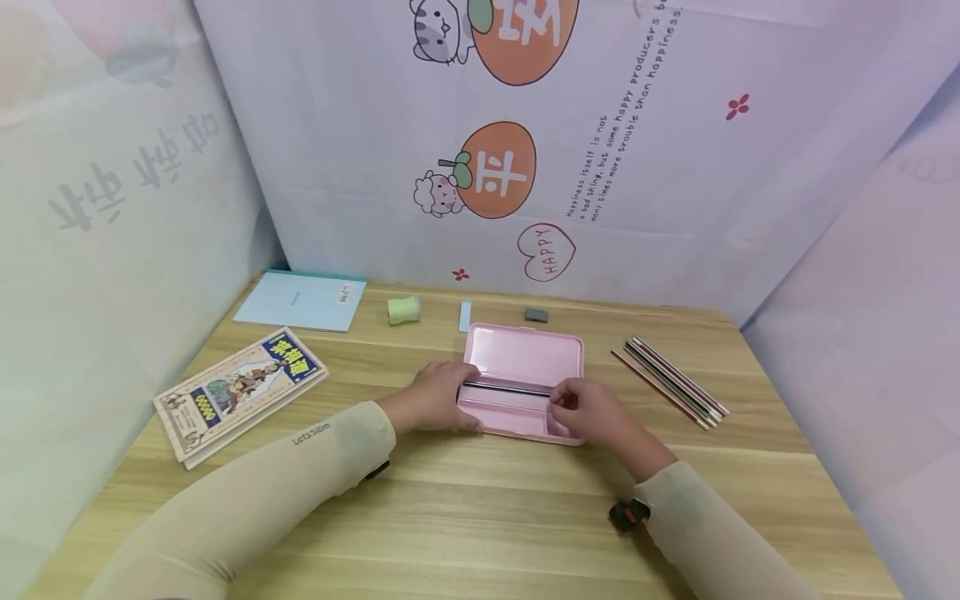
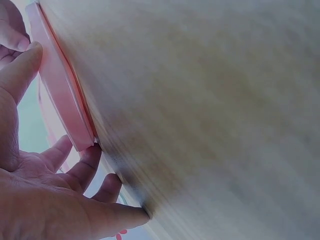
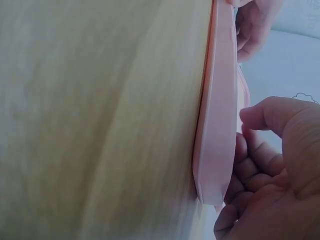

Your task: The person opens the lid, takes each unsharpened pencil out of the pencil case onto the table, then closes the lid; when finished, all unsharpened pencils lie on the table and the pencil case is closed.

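An opened pink pencil case (image 1: 523,351) lies on the table, its lid laid back. A dark pencil (image 1: 510,387) stretches across its lower half, beside a compartment wall. My left hand (image 1: 438,396) grips the left end of the case, thumb at the near rim and fingers toward the far side; in the left wrist view the fingers (image 2: 90,162) curve round the case's corner. At the right end, my right hand (image 1: 592,410) bends over the case and pinches the pencil's right end between thumb and index finger. The right wrist view shows its curled fingers (image 3: 250,160) behind the case's wall.
To the right lies a bunch of pencils (image 1: 671,382). Behind the case are a grey eraser (image 1: 536,315), a light blue strip (image 1: 465,316) and a green sharpener-like object (image 1: 403,310). A blue notebook (image 1: 303,300) and an illustrated book (image 1: 240,392) lie left. Printed cloth walls surround the table.
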Motion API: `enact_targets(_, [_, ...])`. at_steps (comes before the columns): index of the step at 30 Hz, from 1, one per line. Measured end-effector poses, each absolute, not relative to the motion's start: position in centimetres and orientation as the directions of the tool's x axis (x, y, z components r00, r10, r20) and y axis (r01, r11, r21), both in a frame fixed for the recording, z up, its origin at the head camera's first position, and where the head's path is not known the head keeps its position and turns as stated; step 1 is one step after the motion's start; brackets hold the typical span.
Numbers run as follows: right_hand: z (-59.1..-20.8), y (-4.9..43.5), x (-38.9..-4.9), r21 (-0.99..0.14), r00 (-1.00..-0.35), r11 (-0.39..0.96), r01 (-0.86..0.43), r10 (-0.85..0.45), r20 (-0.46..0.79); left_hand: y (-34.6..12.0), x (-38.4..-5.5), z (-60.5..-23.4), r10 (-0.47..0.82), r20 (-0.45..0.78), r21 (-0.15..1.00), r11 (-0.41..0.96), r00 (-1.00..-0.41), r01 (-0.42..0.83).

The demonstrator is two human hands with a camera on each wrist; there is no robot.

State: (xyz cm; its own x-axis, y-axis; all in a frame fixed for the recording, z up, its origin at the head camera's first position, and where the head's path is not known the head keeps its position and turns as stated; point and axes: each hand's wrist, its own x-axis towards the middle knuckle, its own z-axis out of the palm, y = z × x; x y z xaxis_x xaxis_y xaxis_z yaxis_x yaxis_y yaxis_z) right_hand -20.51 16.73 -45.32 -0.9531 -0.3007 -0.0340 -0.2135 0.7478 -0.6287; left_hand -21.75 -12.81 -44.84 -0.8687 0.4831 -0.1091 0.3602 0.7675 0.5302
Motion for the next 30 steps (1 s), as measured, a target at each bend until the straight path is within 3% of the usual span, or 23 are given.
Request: enact_targets(30, [-45.5, 15.6, -20.5, -0.609, -0.941, 0.771, -0.188, -0.319, -0.114, -12.7, -21.7, -44.7, 0.479, -0.128, 0.534, 0.771, -0.869, 0.346])
